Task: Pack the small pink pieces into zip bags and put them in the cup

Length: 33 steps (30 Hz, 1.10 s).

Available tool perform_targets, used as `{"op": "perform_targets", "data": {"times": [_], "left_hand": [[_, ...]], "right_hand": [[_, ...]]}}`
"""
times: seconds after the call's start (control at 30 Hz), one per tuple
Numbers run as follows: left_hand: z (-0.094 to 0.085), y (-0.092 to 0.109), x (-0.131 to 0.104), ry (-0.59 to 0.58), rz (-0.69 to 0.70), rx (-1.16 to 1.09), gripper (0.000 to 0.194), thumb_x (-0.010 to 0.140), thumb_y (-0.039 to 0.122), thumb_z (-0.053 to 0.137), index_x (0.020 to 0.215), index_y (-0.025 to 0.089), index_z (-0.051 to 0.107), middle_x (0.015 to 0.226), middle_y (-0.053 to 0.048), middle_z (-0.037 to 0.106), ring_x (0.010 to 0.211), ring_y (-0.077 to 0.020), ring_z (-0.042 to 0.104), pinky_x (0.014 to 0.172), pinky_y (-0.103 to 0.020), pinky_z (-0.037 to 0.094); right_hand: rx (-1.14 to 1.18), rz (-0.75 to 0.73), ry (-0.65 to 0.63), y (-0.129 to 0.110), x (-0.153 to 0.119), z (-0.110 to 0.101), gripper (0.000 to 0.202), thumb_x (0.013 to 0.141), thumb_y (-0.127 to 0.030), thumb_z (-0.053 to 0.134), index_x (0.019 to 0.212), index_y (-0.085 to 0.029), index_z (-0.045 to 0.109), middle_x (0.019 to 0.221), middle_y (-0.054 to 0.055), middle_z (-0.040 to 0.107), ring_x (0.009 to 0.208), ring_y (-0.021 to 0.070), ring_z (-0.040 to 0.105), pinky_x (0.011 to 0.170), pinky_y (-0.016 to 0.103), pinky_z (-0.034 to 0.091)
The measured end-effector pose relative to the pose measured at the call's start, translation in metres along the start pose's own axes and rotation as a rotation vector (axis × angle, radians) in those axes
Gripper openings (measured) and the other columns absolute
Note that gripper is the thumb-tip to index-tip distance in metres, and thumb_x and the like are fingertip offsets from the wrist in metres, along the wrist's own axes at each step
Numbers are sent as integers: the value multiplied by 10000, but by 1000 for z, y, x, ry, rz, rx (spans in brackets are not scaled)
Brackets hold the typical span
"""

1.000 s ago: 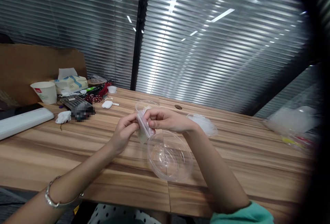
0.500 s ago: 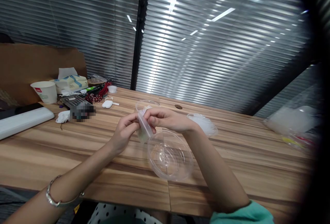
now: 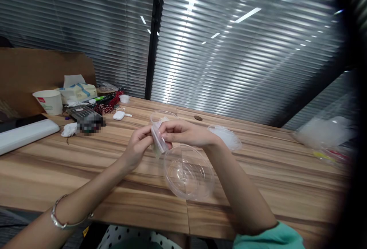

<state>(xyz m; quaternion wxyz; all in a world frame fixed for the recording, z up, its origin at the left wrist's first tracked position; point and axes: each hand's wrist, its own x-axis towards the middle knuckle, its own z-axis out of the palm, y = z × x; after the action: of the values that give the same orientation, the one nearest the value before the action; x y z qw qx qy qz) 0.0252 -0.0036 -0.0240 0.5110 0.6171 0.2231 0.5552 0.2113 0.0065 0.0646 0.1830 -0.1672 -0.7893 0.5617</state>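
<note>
Between my two hands is a small clear plastic packet (image 3: 159, 142), its lower end hanging down. My left hand (image 3: 138, 145) pinches its left side, and my right hand (image 3: 183, 132) has thumb and fingers closed on its right side. Just below my right hand a clear plastic bowl (image 3: 189, 174) stands on the wooden table (image 3: 129, 199). Behind the hands shows the rim of another clear round container (image 3: 164, 113), partly covered by them. What the packet holds is too blurred to tell.
Clear lids (image 3: 226, 138) lie right of my right hand. A plastic bag (image 3: 327, 134) sits at the far right. At the left are a paper cup (image 3: 49, 102), a tissue pack (image 3: 78, 92), a white earphone case (image 3: 119, 115) and a long white object (image 3: 27, 135).
The packet has shifted slightly left and looks more creased between my fingers. My right thumb has moved over its surface. Both arms stay nearly in place.
</note>
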Motion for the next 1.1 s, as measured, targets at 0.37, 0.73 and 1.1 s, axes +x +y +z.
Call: {"op": "perform_targets", "data": {"times": [0.37,0.73,1.1], "left_hand": [[2,5,0,126,95,497,158,778,153,500,661,152,604,610,22,529,592,-122,455,565,-239,334],[-7,13,9,107,763,932,240,887,125,630,1072,264,692,1161,-48,674,1135,-208,583,1039,-424,418],[-4,23,7,246,1050,1056,152,845,77,665,854,227,639,915,-7,652,959,-179,563,834,-324,446]], "right_hand": [[-300,180,162,-11,-2,12,183,875,-203,517,697,-163,523,694,-39,479,634,83,433,603,240,354],[-281,162,220,-3,0,2,259,920,-317,496,712,-167,529,709,-28,445,644,94,408,624,261,359],[-673,115,404,-27,0,28,313,884,-228,476,602,-179,348,623,-38,347,593,87,312,555,285,213]]}}
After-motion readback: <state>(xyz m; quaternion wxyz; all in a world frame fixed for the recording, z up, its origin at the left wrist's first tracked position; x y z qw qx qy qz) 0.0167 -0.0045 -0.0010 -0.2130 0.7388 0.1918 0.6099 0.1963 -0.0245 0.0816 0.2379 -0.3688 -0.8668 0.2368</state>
